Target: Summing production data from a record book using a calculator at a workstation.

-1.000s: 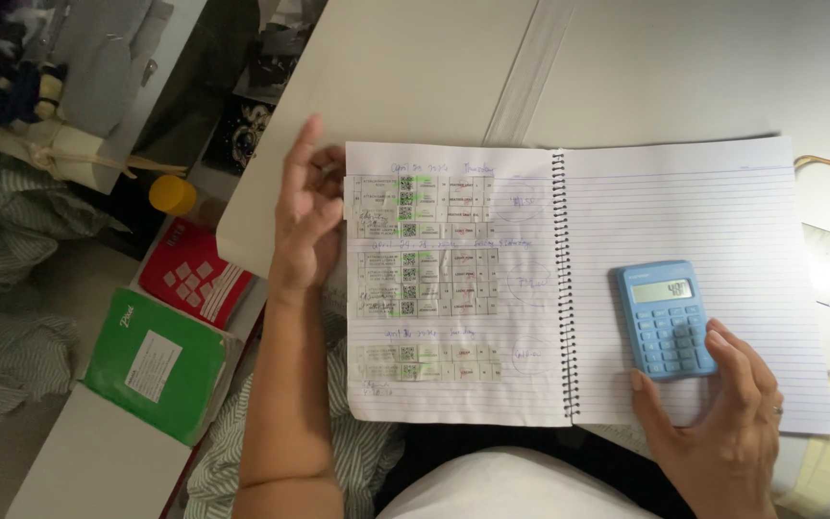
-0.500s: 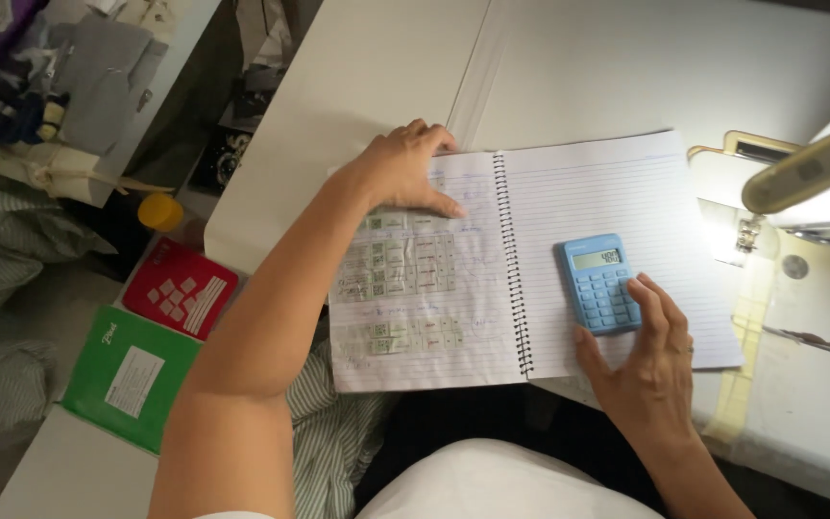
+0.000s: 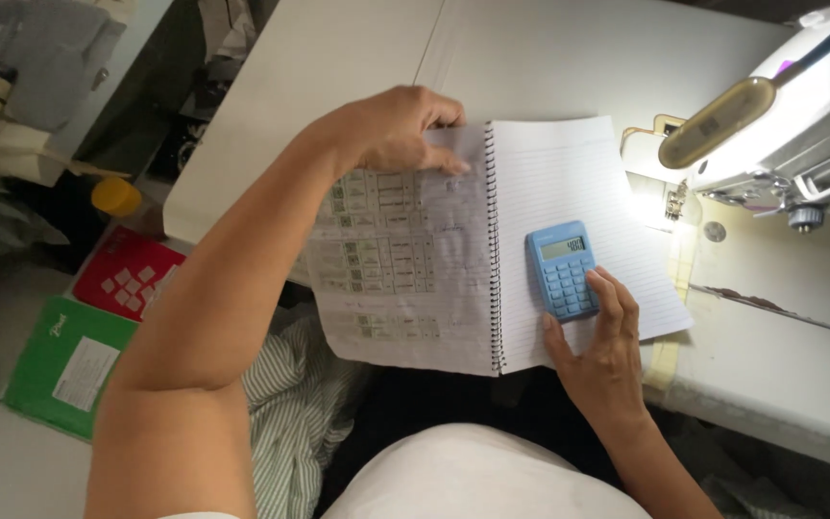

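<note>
An open spiral notebook (image 3: 434, 288) lies on the white table (image 3: 357, 67) and overhangs its near edge. Its left page carries small green-and-white stickers and pencil notes; the right page is blank and lined. My left hand (image 3: 391, 130) grips the top of the left page, fingers curled over its upper edge near the spiral. A small blue calculator (image 3: 561, 269) rests on the right page. My right hand (image 3: 602, 351) lies flat just below it, fingertips touching its lower right corner.
A white sewing machine (image 3: 790, 115) with a bright lamp stands at the right on the table. Left of the table sit a red box (image 3: 127, 274), a green folder (image 3: 64, 365), a yellow cap (image 3: 115, 196) and piled cloth. Striped fabric (image 3: 290, 413) lies by my lap.
My left hand moved from the notebook's left edge across to the top of the left page and took hold of it. The view shifted right, bringing the sewing machine in.
</note>
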